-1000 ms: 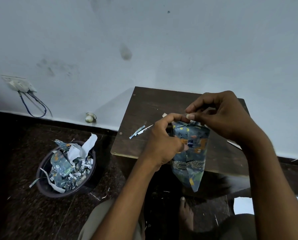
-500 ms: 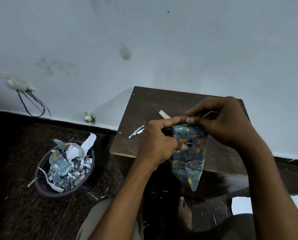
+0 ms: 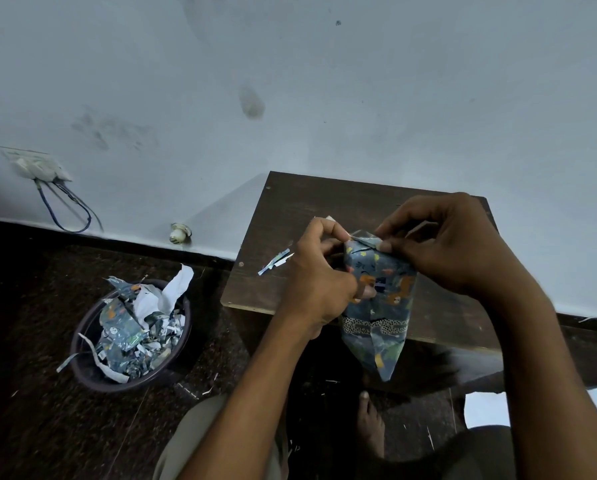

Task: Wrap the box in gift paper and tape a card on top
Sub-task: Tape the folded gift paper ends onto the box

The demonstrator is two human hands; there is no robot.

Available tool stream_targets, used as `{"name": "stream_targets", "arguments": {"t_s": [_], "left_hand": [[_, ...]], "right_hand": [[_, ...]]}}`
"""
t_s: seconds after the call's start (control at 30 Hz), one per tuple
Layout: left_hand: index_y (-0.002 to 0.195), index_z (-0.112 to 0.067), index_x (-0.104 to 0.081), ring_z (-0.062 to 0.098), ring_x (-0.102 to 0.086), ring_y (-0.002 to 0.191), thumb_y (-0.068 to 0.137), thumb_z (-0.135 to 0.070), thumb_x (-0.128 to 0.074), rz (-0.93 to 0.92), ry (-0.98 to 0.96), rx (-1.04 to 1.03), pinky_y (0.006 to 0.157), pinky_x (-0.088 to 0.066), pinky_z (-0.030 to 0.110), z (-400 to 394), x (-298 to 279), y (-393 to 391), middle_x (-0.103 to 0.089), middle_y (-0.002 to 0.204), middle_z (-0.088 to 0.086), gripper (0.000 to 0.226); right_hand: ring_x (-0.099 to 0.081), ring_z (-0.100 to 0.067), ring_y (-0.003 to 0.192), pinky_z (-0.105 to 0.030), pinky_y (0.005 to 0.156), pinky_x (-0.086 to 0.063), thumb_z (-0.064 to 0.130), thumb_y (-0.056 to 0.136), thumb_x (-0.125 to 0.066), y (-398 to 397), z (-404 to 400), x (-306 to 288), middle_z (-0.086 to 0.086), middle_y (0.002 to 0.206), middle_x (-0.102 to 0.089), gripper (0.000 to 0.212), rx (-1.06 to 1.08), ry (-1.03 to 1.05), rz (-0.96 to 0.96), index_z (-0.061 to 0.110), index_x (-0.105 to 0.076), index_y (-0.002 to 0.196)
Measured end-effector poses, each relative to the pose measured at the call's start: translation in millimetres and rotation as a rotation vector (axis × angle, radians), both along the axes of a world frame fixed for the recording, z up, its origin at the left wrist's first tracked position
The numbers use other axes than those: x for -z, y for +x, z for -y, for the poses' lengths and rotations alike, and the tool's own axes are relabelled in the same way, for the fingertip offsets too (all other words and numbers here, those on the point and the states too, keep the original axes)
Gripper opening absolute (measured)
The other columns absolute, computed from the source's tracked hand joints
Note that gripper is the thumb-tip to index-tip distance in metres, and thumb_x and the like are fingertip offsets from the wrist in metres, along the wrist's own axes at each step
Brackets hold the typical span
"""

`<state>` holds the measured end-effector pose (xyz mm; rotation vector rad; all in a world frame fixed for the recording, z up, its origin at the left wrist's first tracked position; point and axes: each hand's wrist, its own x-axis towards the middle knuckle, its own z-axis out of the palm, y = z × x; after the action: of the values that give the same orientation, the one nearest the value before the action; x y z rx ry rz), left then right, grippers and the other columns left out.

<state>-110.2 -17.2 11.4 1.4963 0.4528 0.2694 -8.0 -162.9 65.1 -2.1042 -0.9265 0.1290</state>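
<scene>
The box [image 3: 382,299], covered in blue patterned gift paper with a spotted tape band across it, is held up in front of the small dark table [image 3: 325,202]. A pointed paper flap hangs from its lower end. My left hand [image 3: 316,275] grips the box's left side with curled fingers. My right hand [image 3: 453,244] pinches the folded paper at the box's top edge. No card is visible.
A dark round bin [image 3: 85,368] full of torn gift-paper scraps stands on the floor at the left. Paper strips [image 3: 276,263] lie on the table's left part. A wall socket with a blue cable [image 3: 37,166] is at far left. A bare foot [image 3: 370,420] and white sheet [image 3: 484,408] are below.
Both hands and the box have shifted slightly lower and to the right. My right hand's fingers have worked along the top fold while the left keeps its grip.
</scene>
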Motion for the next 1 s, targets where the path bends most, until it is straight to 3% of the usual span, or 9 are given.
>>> {"name": "stream_targets", "arguments": {"t_s": [0.13,0.33,0.43,0.53,0.73,0.9,1.0], "left_hand": [[0.106,-0.027,-0.049,0.029,-0.073,0.093,0.054,0.025,-0.081,-0.004,-0.011,0.005,0.067,-0.063,0.051,-0.6,-0.4,0.5,-0.073,0.104,0.002,0.079],[0.11,-0.026,-0.059,0.021,-0.073,0.092,0.055,0.023,-0.082,-0.039,-0.006,0.028,0.061,-0.063,0.043,-0.2,-5.1,-1.0,-0.073,0.102,-0.001,0.077],[0.1,-0.023,-0.065,0.016,-0.071,0.088,0.055,0.023,-0.082,-0.043,0.009,0.054,0.056,-0.06,0.035,-0.4,-8.2,-2.2,-0.072,0.101,-0.004,0.066],[0.094,-0.023,-0.067,0.017,-0.069,0.088,0.053,0.022,-0.082,-0.043,0.041,0.066,0.053,-0.057,0.033,-0.7,-8.4,-2.2,-0.071,0.099,-0.003,0.063],[0.09,-0.027,-0.068,0.027,-0.073,0.084,0.051,0.017,-0.084,-0.054,0.115,0.07,0.058,-0.063,0.05,-1.0,-5.1,-2.1,-0.073,0.094,0.005,0.061],[0.092,-0.023,-0.066,0.026,-0.073,0.087,0.05,0.015,-0.087,-0.056,0.135,0.122,0.063,-0.064,0.045,-2.0,-6.4,-3.7,-0.073,0.099,0.006,0.061],[0.093,-0.022,-0.065,0.022,-0.071,0.094,0.049,0.014,-0.089,-0.038,0.159,0.148,0.064,-0.061,0.033,-2.0,-7.0,-3.9,-0.071,0.113,0.006,0.062]], "right_hand": [[-0.07,-0.006,0.073,-0.019,0.063,-0.056,0.006,0.08,-0.084,0.2,0.3,0.5,0.009,0.084,-0.074,0.017,-0.015,0.019,0.01,0.023,-0.08,0.081],[-0.072,-0.011,0.082,-0.036,0.071,-0.06,0.009,0.086,-0.079,6.0,-1.5,7.5,0.009,0.085,-0.076,0.011,0.022,0.123,-0.02,0.02,-0.08,0.086],[-0.071,-0.012,0.069,-0.03,0.062,-0.058,0.006,0.089,-0.075,8.2,-5.6,12.5,0.001,0.08,-0.076,0.012,0.085,0.223,-0.102,0.017,-0.078,0.086],[-0.072,-0.023,0.07,-0.026,0.056,-0.057,0.003,0.091,-0.072,7.6,-8.0,14.8,-0.01,0.079,-0.074,0.01,0.131,0.313,-0.174,0.012,-0.077,0.087],[-0.071,-0.022,0.071,-0.026,0.05,-0.056,0.004,0.091,-0.072,7.4,-7.7,13.9,-0.013,0.082,-0.074,0.008,0.123,0.34,-0.2,0.011,-0.076,0.089],[-0.07,-0.02,0.07,-0.03,0.047,-0.056,0.004,0.091,-0.073,7.2,-8.1,12.8,-0.013,0.082,-0.073,0.008,0.124,0.338,-0.213,0.012,-0.077,0.088],[-0.07,-0.018,0.068,-0.027,0.046,-0.055,0.003,0.09,-0.074,6.7,-7.2,9.6,-0.015,0.082,-0.073,0.005,0.102,0.322,-0.209,0.005,-0.077,0.092]]}}
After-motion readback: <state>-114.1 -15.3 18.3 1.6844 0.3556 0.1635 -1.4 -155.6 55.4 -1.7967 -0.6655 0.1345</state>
